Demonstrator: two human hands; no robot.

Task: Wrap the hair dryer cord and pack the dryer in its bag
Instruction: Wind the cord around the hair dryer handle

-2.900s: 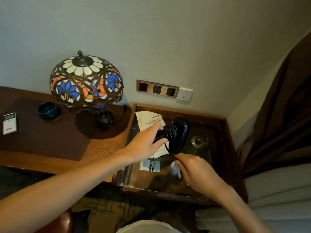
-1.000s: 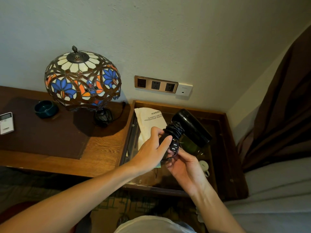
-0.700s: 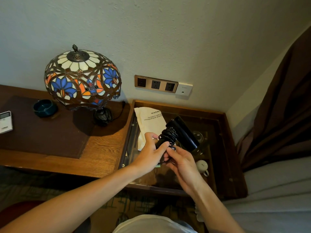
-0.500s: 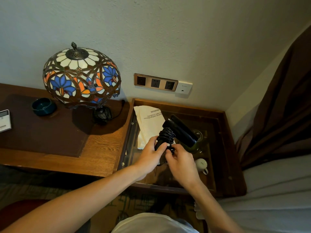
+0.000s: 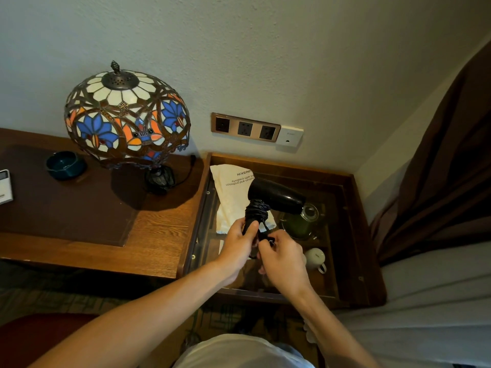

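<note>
Black glossy dryer (image 5: 276, 195) — left hand (image 5: 237, 247) grips its handle; right hand (image 5: 282, 258) pinches the coiled cord's (image 5: 256, 209) end.

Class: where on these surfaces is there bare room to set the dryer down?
Bare: dark mat between ashtray and lamp; glass top right of the dryer. Crowded: around the bag, where both hands work.
</note>
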